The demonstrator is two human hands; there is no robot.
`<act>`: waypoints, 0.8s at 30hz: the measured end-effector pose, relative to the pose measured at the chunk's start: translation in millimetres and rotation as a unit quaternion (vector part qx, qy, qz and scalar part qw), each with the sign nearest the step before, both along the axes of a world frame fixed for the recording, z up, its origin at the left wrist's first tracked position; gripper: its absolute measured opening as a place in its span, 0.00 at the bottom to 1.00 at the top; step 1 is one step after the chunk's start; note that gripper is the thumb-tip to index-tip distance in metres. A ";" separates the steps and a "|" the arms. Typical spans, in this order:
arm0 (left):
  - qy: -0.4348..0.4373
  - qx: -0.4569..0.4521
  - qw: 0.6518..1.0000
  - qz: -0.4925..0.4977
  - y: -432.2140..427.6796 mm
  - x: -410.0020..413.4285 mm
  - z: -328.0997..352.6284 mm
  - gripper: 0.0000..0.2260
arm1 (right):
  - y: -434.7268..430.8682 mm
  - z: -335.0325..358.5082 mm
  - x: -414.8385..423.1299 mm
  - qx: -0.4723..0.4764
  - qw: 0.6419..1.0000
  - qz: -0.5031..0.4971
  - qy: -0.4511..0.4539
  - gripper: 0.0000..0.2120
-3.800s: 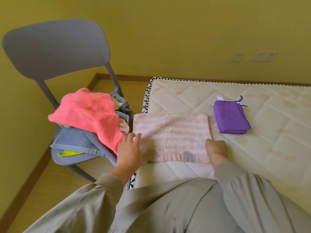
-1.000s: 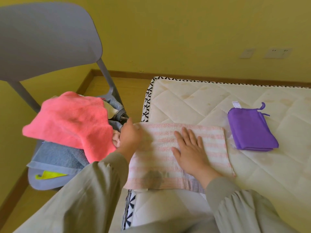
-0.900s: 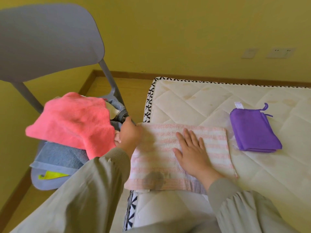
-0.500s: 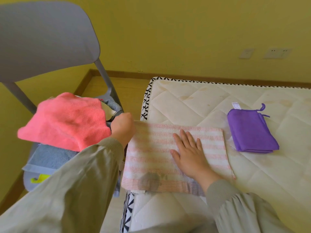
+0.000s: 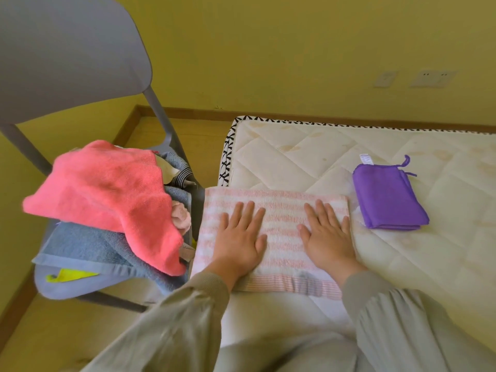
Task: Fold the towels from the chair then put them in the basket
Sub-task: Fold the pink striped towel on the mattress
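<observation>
Both hands are lying flat with straight fingers, the left hand (image 5: pixel 239 238) and right hand (image 5: pixel 328 237) pressing side by side on a pink striped towel (image 5: pixel 279 210) at the frame's centre, on the mattress (image 5: pixel 308 157). A folded purple towel (image 5: pixel 386 200) is sitting to the right. A chair (image 5: pixel 67 57) at left is holding a coral towel (image 5: pixel 107 189) over a blue towel (image 5: pixel 80 245).

Soft, looped terry cloth in the striped towel (image 5: pixel 281 226), fluffier and rougher in the pink towel (image 5: pixel 112 194) and the blue towel (image 5: pixel 80 245). Smooth matt plastic on the chair (image 5: pixel 67 49). Quilted, faintly stained fabric on the mattress (image 5: pixel 308 157), fine smooth cloth in the purple towel (image 5: pixel 386 200), smooth wood-look boards on the floor (image 5: pixel 40 339).
</observation>
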State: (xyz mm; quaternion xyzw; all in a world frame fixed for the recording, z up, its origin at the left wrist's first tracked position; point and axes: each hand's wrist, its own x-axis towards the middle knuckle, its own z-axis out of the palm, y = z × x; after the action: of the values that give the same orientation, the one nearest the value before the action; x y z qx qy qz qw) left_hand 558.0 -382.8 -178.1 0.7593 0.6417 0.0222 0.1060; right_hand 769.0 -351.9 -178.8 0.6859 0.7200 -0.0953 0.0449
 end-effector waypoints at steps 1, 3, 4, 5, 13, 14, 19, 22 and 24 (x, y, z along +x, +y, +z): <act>0.011 -0.004 1.000 0.005 0.2 0.6 0.8 0.27 | -0.7 0.9 9.2 0.004 1.000 -0.027 -0.007 0.28; 0.025 -0.014 0.999 0.030 -1.3 3.3 2.2 0.28 | -4.7 2.8 19.9 0.010 0.997 -0.075 -0.008 0.28; 0.030 -0.020 0.998 0.042 -2.6 5.7 2.6 0.29 | -6.5 3.6 21.5 0.016 0.996 -0.090 -0.003 0.28; 0.034 -0.025 0.998 0.045 -4.9 8.5 3.1 0.30 | -8.5 4.7 21.9 0.027 0.995 -0.097 0.001 0.28; 0.047 -0.002 0.988 -0.145 -26.2 23.0 -2.3 0.25 | 1.2 24.7 3.7 0.119 0.958 -0.215 0.145 0.35; 0.047 -0.007 0.989 -0.143 -25.6 23.1 -2.1 0.25 | 2.1 26.7 3.9 0.114 0.942 -0.255 0.185 0.36; 0.057 -0.018 0.988 -0.140 -23.6 23.9 -4.6 0.25 | 0.6 37.9 4.4 0.143 0.909 -0.272 0.282 0.28; 0.048 -0.041 0.987 -0.150 -19.6 22.0 -1.7 0.26 | 3.5 51.5 3.3 0.150 0.897 -0.266 0.318 0.26; 0.025 -0.064 0.985 -0.156 -17.2 19.1 4.2 0.26 | 3.6 63.1 -0.5 0.139 0.902 -0.244 0.328 0.28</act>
State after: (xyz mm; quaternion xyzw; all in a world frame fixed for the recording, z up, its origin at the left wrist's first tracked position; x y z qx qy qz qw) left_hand 577.1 -400.0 -173.9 0.8419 0.5182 -0.0549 0.1403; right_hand 768.4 -348.3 -115.6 0.7694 0.5097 -0.2218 -0.3147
